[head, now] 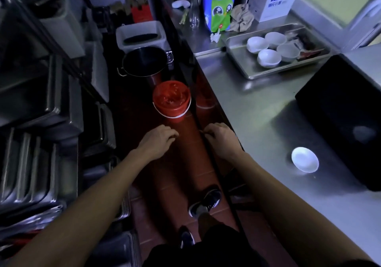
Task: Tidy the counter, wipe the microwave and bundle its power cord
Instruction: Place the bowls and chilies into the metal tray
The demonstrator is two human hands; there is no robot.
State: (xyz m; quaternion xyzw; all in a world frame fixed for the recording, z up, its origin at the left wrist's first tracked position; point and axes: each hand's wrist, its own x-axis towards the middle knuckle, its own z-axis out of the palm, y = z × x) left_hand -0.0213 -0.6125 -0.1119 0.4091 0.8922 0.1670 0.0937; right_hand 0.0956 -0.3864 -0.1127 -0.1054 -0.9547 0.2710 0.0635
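Counter [257, 110]: brushed metal, smooth, dull sheen with soft reflections. Tray [247, 68] on it: polished metal, shinier than the counter. Bowls [268, 57] in tray and saucer [305, 159]: white glazed ceramic, glossy. Microwave [342, 112]: black, matt top. Rag [242, 18]: crumpled cloth, rough. Box [274, 0]: white printed cardboard. Bottle [194, 9]: clear glass. Bucket [172, 99]: red plastic, glossy lid. Pot [143, 61]: dark metal. Floor [181, 163]: red tile, slight gloss. Stacked pans [31, 163]: shiny metal.

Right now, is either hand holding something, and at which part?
The right hand pinches the black power cord at its upper visible end, beside the counter edge. The left hand holds nothing.
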